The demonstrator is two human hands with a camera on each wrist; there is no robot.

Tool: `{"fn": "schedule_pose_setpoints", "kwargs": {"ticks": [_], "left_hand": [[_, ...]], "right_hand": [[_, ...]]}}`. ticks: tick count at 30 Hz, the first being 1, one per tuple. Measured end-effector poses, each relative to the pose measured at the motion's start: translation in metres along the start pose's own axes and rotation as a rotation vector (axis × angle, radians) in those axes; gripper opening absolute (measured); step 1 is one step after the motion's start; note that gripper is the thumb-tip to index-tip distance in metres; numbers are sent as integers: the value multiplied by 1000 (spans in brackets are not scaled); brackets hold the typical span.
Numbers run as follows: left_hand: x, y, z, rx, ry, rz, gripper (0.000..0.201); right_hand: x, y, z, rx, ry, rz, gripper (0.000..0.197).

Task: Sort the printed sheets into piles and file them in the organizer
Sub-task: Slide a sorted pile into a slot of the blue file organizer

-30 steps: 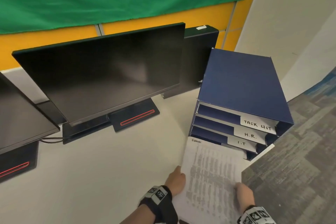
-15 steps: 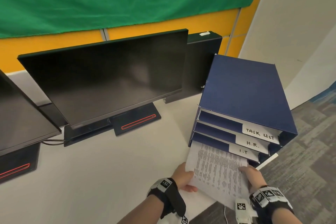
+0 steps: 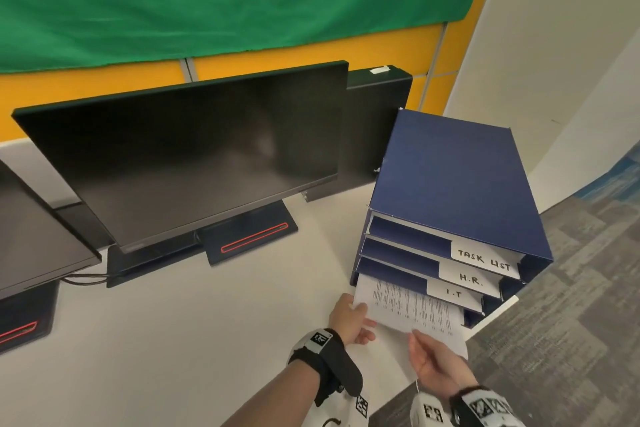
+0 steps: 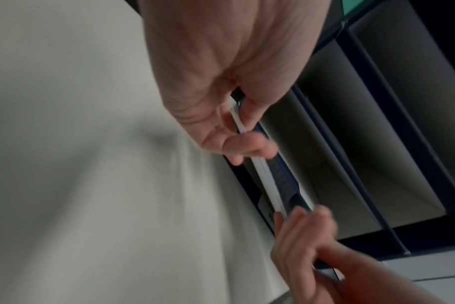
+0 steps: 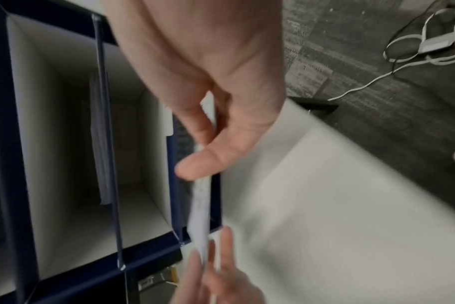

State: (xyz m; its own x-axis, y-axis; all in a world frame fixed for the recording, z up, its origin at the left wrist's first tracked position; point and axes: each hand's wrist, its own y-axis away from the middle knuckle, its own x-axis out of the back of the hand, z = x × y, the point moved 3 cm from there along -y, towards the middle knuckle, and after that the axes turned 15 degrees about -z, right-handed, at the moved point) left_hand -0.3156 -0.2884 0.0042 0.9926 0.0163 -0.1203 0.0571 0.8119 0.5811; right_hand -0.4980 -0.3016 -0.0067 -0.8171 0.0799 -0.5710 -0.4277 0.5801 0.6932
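A blue organizer (image 3: 450, 177) stands at the desk's right corner, its shelves labelled TASK LIST, H.R. and I.T (image 3: 454, 294). A stack of printed sheets (image 3: 412, 312) sits partly inside the slot under the I.T label. My left hand (image 3: 351, 321) pinches the stack's left edge, thumb on top. My right hand (image 3: 433, 357) pinches its near right corner. The sheets (image 4: 266, 174) show edge-on in the left wrist view between thumb and fingers. In the right wrist view the sheets (image 5: 201, 205) enter the organizer (image 5: 174, 185), and a few papers lie on a higher shelf.
A black monitor (image 3: 194, 156) on a stand with a red stripe fills the desk's middle, a second monitor (image 3: 31, 246) at the left. The white desk (image 3: 173, 340) ends just right of the organizer; grey carpet (image 3: 571, 305) lies beyond, with white cables (image 5: 416, 47) on it.
The stack has slid forward from in front of the organizer into the bottom slot. Both hands followed it, and my right hand shifted to the near corner.
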Motion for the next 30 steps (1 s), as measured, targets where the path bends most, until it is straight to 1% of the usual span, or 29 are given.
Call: {"fn": "schedule_pose_setpoints", "kwargs": {"ticks": [2, 4, 5, 8, 10, 12, 14, 17, 18, 20, 21, 23, 24, 25, 26, 27, 28, 30], "left_hand": [[13, 6, -1, -16, 53, 27, 16], [29, 14, -5, -33, 70, 45, 18], [39, 20, -8, -45, 70, 54, 18], [72, 42, -21, -101, 74, 117, 19], [99, 61, -33, -147, 96, 194, 14], [129, 83, -48, -179, 58, 306, 10], [161, 111, -66, -183, -53, 465, 11], [214, 162, -98, -148, -315, 747, 18], [232, 180, -111, -97, -418, 847, 19], [267, 223, -137, 81, -565, 1055, 19], [285, 246, -149, 174, -584, 1149, 24], [314, 294, -177, 366, -545, 1277, 36], [328, 316, -194, 476, -509, 1302, 43], [340, 337, -211, 590, -463, 1296, 51], [349, 354, -227, 693, -402, 1267, 58], [357, 366, -243, 762, -336, 1236, 62], [361, 374, -257, 800, -284, 1210, 63], [363, 375, -272, 817, -273, 1143, 64]], "right_hand": [[-1, -17, -14, 63, 24, 31, 19], [-11, -29, -28, 138, 49, 49, 37], [-18, -33, -33, 172, 38, 30, 44], [-35, -43, -34, 213, -16, -65, 47], [-48, -46, -21, 163, 110, -128, 47], [-67, -46, 2, 76, 297, -166, 40], [-87, -50, 33, -8, 465, -198, 32], [-128, -55, 90, -143, 659, -309, 27], [-142, -55, 109, -187, 713, -365, 26], [-171, -54, 144, -269, 830, -476, 21], [-185, -53, 160, -299, 898, -519, 19], [-208, -52, 189, -341, 1035, -593, 22], [-218, -51, 202, -358, 1095, -623, 25], [-226, -50, 213, -371, 1147, -651, 26], [-233, -49, 222, -380, 1188, -675, 26], [-240, -49, 230, -387, 1220, -699, 25], [-246, -48, 236, -391, 1243, -717, 24], [-256, -47, 245, -389, 1277, -738, 24]]}}
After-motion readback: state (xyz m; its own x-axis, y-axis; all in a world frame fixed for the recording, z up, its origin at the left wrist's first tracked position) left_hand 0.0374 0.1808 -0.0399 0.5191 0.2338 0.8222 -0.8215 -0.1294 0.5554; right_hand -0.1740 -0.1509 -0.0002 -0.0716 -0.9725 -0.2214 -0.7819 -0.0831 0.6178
